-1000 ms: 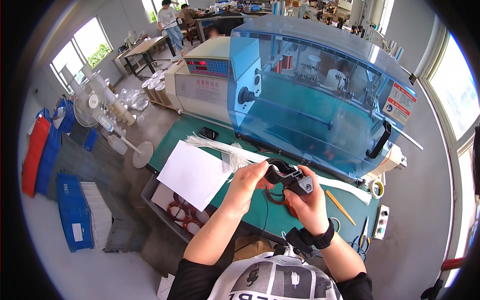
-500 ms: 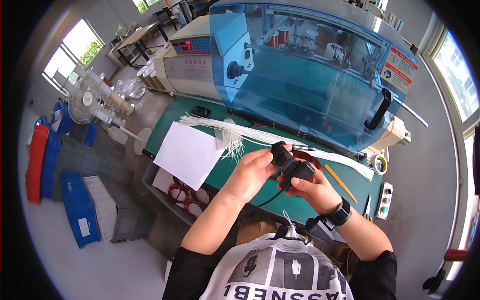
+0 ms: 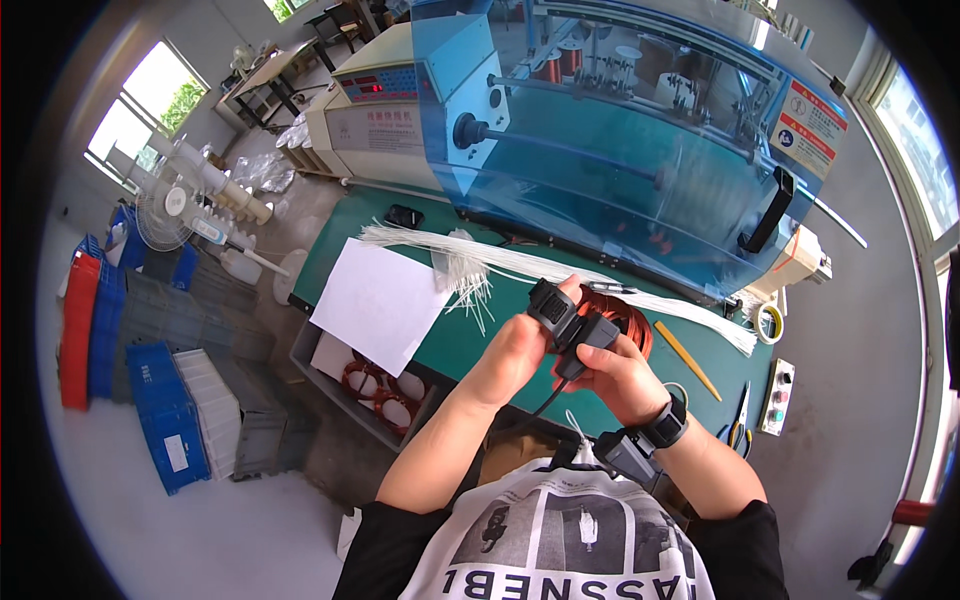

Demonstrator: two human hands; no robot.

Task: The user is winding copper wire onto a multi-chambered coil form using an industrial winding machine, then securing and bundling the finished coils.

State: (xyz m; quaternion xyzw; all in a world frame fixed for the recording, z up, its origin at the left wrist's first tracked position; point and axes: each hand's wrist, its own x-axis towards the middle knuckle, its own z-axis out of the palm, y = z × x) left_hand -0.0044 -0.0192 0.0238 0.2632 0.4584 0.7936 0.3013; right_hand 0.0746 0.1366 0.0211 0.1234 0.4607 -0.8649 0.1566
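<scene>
A black boxy device with a ribbed black strap and a dark cable is up in front of me, over the green table. My right hand grips the box, thumb on top. On that wrist sits a black band with a similar black box. Against the strap is my left hand; a fingertip shows beyond it, the other fingers are hidden. Whether the strap encircles this hand I cannot tell. Just behind the device lies a coil of copper-coloured wire, partly covered.
Beyond the green table stands a winding machine with a blue see-through cover. White strands, white paper, a yellow stick, scissors and a button box lie around. A grey bin holds coils.
The device and strap have shifted slightly left, with the left hand now further up against the strap. More of the copper coil shows behind them. The view has tilted a little.
</scene>
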